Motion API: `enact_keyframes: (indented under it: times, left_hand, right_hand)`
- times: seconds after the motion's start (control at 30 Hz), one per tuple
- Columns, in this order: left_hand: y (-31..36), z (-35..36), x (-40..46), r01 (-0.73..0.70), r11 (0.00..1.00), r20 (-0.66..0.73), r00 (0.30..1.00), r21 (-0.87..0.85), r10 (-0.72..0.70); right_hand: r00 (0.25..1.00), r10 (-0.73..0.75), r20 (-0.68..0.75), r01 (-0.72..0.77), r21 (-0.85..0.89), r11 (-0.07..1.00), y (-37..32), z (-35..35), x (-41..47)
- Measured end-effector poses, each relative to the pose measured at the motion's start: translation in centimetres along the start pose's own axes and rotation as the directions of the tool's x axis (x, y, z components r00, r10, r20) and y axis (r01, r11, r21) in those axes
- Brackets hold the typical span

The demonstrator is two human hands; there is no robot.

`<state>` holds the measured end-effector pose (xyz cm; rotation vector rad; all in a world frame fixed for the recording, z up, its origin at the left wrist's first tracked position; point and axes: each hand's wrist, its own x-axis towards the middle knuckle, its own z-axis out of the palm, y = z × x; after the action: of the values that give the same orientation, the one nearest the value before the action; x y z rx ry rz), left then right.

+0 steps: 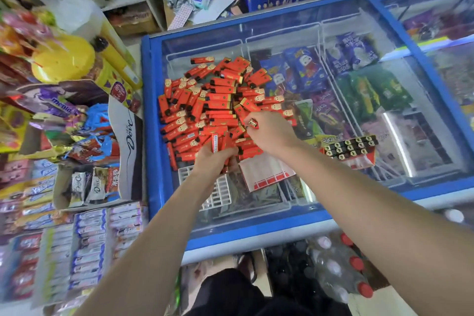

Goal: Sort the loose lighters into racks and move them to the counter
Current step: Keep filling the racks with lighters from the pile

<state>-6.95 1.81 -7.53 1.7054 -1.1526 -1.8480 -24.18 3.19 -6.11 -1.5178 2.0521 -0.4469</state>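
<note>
Crowded shop shelves of sweets and chocolate boxes (84, 187) hem in a blue-framed chest freezer (146, 115), whose sliding glass lid (282, 33) serves as a worktop. On that glass, over the left part of the freezer, lies a big heap of loose orange-red lighters (210, 105), many showing black ends and gold bands, piled every which way.

A person stands at the near edge with both bare arms stretched over the pile. The left hand (213, 159) is curled around a small bundle of lighters (218, 142) standing upright at the heap's near edge, one with a barcode strip facing up. The right hand (269, 131) reaches into the right side of the heap, its thumb and fingertips pinching a single lighter (252, 123) just above the others.

Under the left forearm a white plastic rack (220, 192) with rows of slots lies flat on the glass, close to the pile. Just beside it, under the right wrist, sits a white and red card sleeve (266, 172). Further right, a filled rack of lighters (350, 149) shows rows of black and gold tops, standing apart from the heap. Ice-cream packets (302, 69) show through the glass below, and red-capped bottles (343, 264) stand on the floor in front of the freezer.
</note>
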Motion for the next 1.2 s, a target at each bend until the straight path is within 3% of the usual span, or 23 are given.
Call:
enact_keyframes:
  times: [0.1,0.37,0.57,0.83,0.97,1.2]
  left_hand:
    - [0.0,-1.6,0.2,-0.005,1.0,0.014,1.0,0.005,0.005]
    - [-1.1,-4.7,1.5,0.089,0.996,-0.028,0.996,0.002,-0.089]
    - [-1.6,-5.7,2.8,0.113,0.993,-0.028,0.993,0.035,-0.112]
    - [-1.1,-5.5,3.3,0.208,0.975,-0.089,0.973,-0.08,-0.215]
    - [-1.6,-5.9,3.8,0.197,0.977,-0.104,0.973,-0.083,-0.205]
    - [-1.5,-6.6,4.1,0.166,0.973,-0.075,0.981,-0.16,-0.18]
  right_hand:
    - [0.997,-0.064,0.036,0.069,-0.167,0.984,-0.7,0.9,2.4]
    - [0.976,-0.139,0.169,0.193,-0.36,0.913,-1.4,3.7,6.0]
    - [0.971,-0.138,0.194,0.213,-0.454,0.865,-1.8,4.6,7.1]
    - [0.952,-0.148,0.27,0.283,-0.58,0.764,-2.4,5.0,7.8]
    - [0.926,-0.167,0.338,0.359,-0.654,0.666,-3.1,4.9,7.8]
    - [0.933,-0.145,0.33,0.351,-0.737,0.578,-4.0,5.4,7.7]
